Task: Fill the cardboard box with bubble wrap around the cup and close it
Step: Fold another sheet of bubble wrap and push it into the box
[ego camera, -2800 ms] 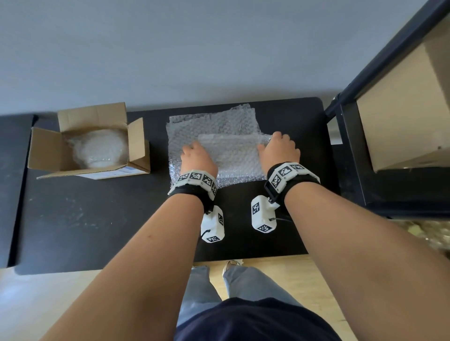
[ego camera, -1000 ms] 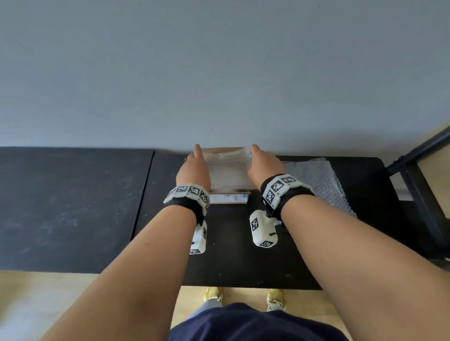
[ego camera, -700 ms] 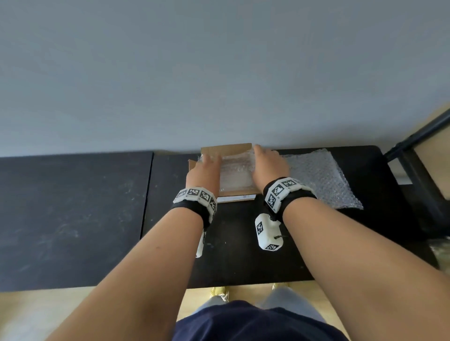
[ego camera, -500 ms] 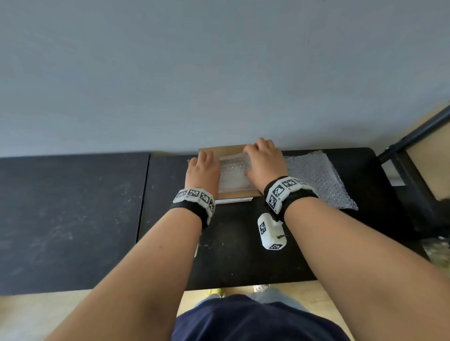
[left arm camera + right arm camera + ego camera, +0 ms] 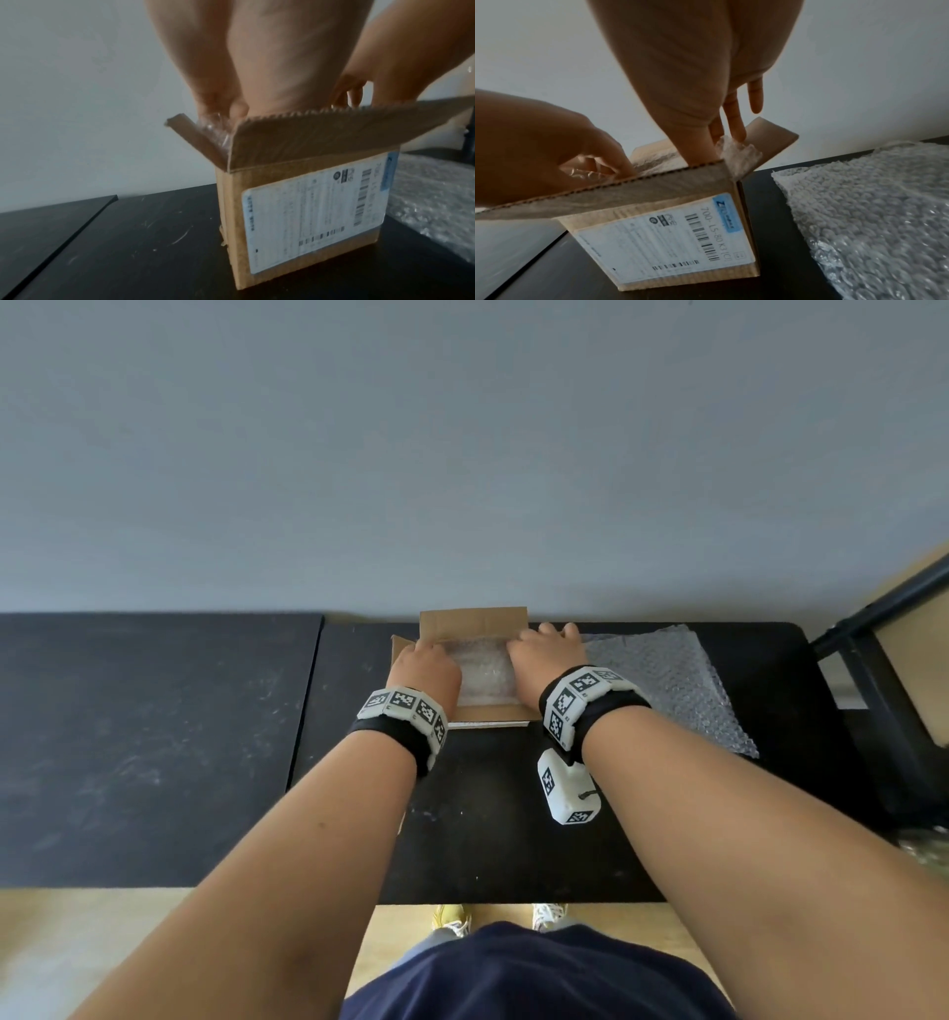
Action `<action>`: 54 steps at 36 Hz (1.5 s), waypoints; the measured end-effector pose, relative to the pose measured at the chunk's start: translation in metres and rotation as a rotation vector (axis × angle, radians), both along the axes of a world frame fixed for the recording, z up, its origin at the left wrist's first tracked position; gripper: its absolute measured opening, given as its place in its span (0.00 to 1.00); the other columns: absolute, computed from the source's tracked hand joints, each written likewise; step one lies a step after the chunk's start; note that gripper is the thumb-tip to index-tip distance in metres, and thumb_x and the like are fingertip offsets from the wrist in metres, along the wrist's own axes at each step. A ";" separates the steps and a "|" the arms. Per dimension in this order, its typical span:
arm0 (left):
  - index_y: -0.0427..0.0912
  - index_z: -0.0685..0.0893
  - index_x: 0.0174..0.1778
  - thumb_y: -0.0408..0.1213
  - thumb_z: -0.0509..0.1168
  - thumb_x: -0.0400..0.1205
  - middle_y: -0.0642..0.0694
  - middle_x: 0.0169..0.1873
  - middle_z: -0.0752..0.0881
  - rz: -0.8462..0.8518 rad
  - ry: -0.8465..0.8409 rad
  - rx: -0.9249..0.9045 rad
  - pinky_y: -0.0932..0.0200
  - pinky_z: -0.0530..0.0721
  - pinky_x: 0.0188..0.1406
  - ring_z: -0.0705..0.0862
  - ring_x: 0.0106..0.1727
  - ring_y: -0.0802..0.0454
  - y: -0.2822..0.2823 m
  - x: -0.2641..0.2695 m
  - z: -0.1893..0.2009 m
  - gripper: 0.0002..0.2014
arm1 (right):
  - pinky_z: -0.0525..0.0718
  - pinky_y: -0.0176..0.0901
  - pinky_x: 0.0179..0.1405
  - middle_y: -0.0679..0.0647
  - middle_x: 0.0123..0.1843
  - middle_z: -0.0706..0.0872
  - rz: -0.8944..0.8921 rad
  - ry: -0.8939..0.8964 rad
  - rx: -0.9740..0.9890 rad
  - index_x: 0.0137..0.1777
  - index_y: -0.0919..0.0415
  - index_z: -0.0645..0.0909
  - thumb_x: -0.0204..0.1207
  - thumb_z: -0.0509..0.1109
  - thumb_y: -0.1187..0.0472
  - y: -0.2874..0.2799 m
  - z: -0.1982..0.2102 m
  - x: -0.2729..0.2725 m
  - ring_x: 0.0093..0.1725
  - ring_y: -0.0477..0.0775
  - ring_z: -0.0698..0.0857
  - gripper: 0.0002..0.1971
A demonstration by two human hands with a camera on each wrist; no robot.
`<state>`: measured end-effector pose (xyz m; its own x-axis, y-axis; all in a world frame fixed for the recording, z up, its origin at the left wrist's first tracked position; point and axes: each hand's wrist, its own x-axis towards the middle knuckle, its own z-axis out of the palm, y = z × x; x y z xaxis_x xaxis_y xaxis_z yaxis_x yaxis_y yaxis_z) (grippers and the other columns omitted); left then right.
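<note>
Bare forearms, black wrist straps [image 5: 390,737] topped with white blocks of black-white square markers. White camera pod [image 5: 565,788] hung under right wrist, short cable attached. Navy top, yellowish shoes [image 5: 452,916].

Packing corner (black tables [image 5: 154,737], bare wall [image 5: 462,454]).

Plain grey wall [image 5: 462,454] behind black tables [image 5: 154,737]; pale wooden floor [image 5: 77,942]; dark shelf frame [image 5: 873,690].

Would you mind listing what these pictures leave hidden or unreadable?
- Cup: unseen in every view; bubble wrap and both hands cover the box opening.
- Left hand fingertips: head view, buried in the wrap.
- Label small print: left wrist view, blurred.
</note>
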<state>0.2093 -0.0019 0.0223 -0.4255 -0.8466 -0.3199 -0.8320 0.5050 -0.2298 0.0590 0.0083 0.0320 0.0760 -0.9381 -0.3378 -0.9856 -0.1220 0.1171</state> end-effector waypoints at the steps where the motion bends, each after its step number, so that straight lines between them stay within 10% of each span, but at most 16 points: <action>1: 0.41 0.88 0.53 0.30 0.60 0.79 0.44 0.57 0.83 0.002 -0.001 0.001 0.51 0.76 0.64 0.75 0.65 0.44 -0.001 -0.001 0.000 0.12 | 0.65 0.58 0.68 0.52 0.63 0.81 0.002 0.006 0.017 0.63 0.53 0.80 0.75 0.64 0.60 -0.001 0.001 0.001 0.66 0.58 0.75 0.16; 20: 0.35 0.67 0.72 0.26 0.56 0.84 0.36 0.67 0.75 0.223 0.118 0.113 0.46 0.82 0.47 0.83 0.61 0.37 -0.024 -0.020 -0.013 0.19 | 0.78 0.54 0.56 0.60 0.55 0.88 -0.023 -0.013 0.070 0.65 0.65 0.73 0.77 0.60 0.71 -0.016 -0.010 0.005 0.54 0.64 0.86 0.16; 27: 0.35 0.68 0.71 0.28 0.55 0.84 0.38 0.66 0.77 0.153 0.044 0.054 0.52 0.76 0.38 0.85 0.57 0.39 -0.025 -0.022 -0.015 0.18 | 0.75 0.50 0.34 0.58 0.45 0.85 -0.075 -0.062 0.058 0.66 0.64 0.71 0.73 0.66 0.71 -0.018 -0.023 0.009 0.46 0.61 0.85 0.20; 33: 0.35 0.69 0.70 0.27 0.57 0.83 0.39 0.63 0.80 0.144 0.065 0.046 0.52 0.83 0.45 0.85 0.59 0.41 -0.019 -0.019 -0.019 0.18 | 0.75 0.48 0.35 0.56 0.40 0.78 -0.110 -0.092 0.065 0.69 0.63 0.69 0.73 0.69 0.69 -0.014 -0.024 0.007 0.41 0.59 0.80 0.24; 42: 0.34 0.71 0.70 0.24 0.59 0.82 0.37 0.65 0.78 0.215 0.094 0.122 0.49 0.81 0.47 0.83 0.62 0.37 -0.021 -0.012 -0.010 0.19 | 0.78 0.51 0.43 0.63 0.60 0.84 -0.241 -0.149 0.133 0.77 0.69 0.63 0.79 0.62 0.67 -0.007 -0.016 0.013 0.58 0.64 0.85 0.26; 54: 0.39 0.81 0.59 0.29 0.65 0.80 0.43 0.62 0.77 0.241 0.124 0.065 0.54 0.76 0.35 0.83 0.57 0.43 -0.015 -0.001 0.002 0.11 | 0.78 0.54 0.60 0.60 0.68 0.73 -0.058 0.046 0.109 0.65 0.61 0.80 0.78 0.65 0.63 0.003 0.009 0.013 0.64 0.63 0.78 0.16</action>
<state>0.2081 -0.0164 0.0247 -0.2540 -0.9075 -0.3345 -0.9495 0.2998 -0.0923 0.0723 0.0110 0.0409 0.0051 -0.8981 -0.4398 -0.9852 -0.0800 0.1518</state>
